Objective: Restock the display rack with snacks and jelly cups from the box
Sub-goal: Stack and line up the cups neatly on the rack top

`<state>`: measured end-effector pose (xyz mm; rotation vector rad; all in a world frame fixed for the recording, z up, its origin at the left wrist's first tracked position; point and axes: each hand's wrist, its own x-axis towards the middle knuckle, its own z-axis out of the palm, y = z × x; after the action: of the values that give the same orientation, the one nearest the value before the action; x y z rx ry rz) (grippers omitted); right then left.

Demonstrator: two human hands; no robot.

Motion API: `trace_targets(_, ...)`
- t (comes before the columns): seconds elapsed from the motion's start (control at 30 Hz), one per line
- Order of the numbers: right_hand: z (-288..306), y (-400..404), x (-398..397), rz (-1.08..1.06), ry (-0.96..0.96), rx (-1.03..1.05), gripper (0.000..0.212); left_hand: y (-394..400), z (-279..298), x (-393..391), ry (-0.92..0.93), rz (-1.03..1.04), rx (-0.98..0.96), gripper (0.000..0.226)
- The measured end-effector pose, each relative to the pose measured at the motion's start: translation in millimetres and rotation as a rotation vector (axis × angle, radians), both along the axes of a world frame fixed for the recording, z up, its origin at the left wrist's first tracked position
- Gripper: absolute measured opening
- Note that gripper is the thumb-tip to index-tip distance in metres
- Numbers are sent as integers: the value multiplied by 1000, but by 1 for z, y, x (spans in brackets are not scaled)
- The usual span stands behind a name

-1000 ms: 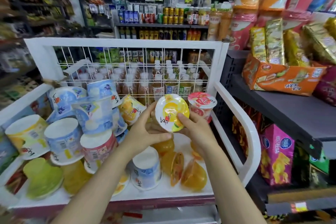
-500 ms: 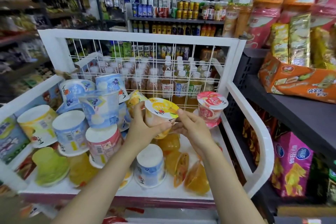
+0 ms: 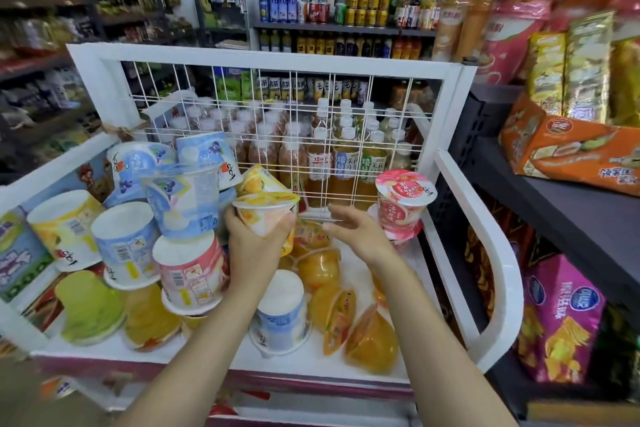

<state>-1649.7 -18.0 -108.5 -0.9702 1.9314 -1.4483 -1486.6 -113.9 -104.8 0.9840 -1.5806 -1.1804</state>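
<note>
Now left hand (image 3: 254, 246) fingers (image 3: 289, 221) grip yellow jelly cup (image 3: 265, 213) upright.

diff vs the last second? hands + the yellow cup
The right hand let go of the yellow jelly cup and now hangs open beside it. The left hand alone grips the cup, which turned from lid facing the camera to upright. The pink cup by the wire grid and the piled cups stayed put.

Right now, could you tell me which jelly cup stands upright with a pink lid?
The pink cup by the rack's right rail; the others are blue, yellow or tipped.
</note>
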Motion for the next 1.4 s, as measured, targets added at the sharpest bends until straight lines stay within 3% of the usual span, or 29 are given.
trace_targets(0.17,-8,-26,-7,161,36,276,90,-2,-3,-2,-4,5,30,95)
trace_targets(0.37,-13,-37,-11,195,43,337,88,-7,-6,-2,7,17,79,92)
trace_targets(0.63,-13,-44,-15,219,70,427,103,-7,-8,0,-2,6,108,92)
trace_targets(0.77,-18,-36,-11,123,-1,311,93,-6,-6,1,-12,-9,127,99)
trace_targets(0.87,-12,-26,-8,92,-16,218,96,-6,-4,3,-9,-18,124,106)
trace_targets(1.03,10,9,7,-15,30,84,101,-5,-4,4,-6,-73,82,93)
trace_targets(1.2,5,59,19,-287,120,-9,76,5,0,4,-18,-224,49,93)
trace_targets(1.4,-16,86,14,-575,255,131,84,20,1,3,-16,-344,62,88)
